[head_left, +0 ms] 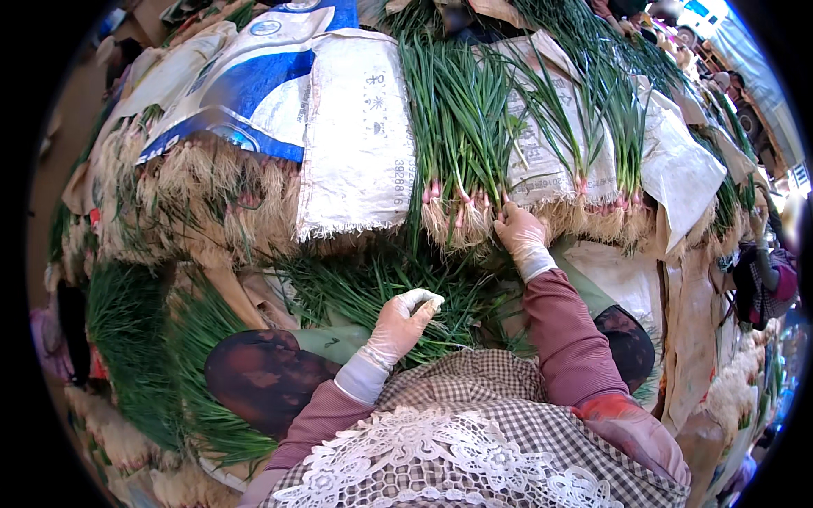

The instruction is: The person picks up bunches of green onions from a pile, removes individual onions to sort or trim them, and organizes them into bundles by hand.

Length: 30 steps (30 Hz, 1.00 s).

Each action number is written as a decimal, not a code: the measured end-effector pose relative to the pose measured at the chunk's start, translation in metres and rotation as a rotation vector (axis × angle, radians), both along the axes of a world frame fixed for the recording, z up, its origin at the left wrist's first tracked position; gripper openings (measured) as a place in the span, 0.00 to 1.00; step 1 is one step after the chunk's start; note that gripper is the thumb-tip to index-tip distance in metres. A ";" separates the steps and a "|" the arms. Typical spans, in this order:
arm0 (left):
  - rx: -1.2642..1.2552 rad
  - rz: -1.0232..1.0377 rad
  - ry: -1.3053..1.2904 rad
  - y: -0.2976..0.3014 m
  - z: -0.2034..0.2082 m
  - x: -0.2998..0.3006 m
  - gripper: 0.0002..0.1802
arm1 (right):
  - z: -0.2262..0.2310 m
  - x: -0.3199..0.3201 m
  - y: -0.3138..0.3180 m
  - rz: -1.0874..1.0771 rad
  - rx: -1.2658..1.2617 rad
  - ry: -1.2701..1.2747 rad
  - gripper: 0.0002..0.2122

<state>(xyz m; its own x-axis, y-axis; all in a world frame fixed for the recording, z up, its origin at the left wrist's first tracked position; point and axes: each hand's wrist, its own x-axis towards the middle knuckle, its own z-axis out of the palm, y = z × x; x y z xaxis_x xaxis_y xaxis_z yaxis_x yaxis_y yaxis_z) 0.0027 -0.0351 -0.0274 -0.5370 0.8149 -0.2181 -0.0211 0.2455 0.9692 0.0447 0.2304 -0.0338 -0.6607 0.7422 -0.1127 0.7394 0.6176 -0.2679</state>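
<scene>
Green spring onions (461, 118) with pinkish-white bulbs and shaggy roots lie side by side on the heap in front of me, roots toward me. My right hand (521, 233), in a thin pale glove, reaches to their root ends, with thumb and fingers closed at the base of a stalk. Nearer my body, my left hand (398, 326) hovers over loose green leaves (339, 288), its gloved fingers curled in against the thumb. Whatever those fingers may hold is hidden. White covering shows at that hand's fingertips.
White woven sacks (356, 135) and a blue-and-white sack (254, 76) cover much of the heap. More roots (203, 195) hang along its left edge. Piles of green leaves (127, 339) lie at my left. At the far right, another person (762, 275) sits by the heap.
</scene>
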 end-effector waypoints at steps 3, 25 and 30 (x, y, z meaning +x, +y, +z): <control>0.021 0.060 -0.130 0.004 0.007 -0.003 0.16 | 0.013 0.010 0.005 0.005 -0.395 0.502 0.09; 0.256 0.128 -1.083 0.035 -0.010 -0.007 0.14 | 0.007 -0.008 0.017 -0.022 -0.149 0.155 0.12; 0.263 0.155 -0.763 0.043 -0.016 -0.008 0.21 | 0.030 0.033 -0.067 0.288 -0.288 0.372 0.09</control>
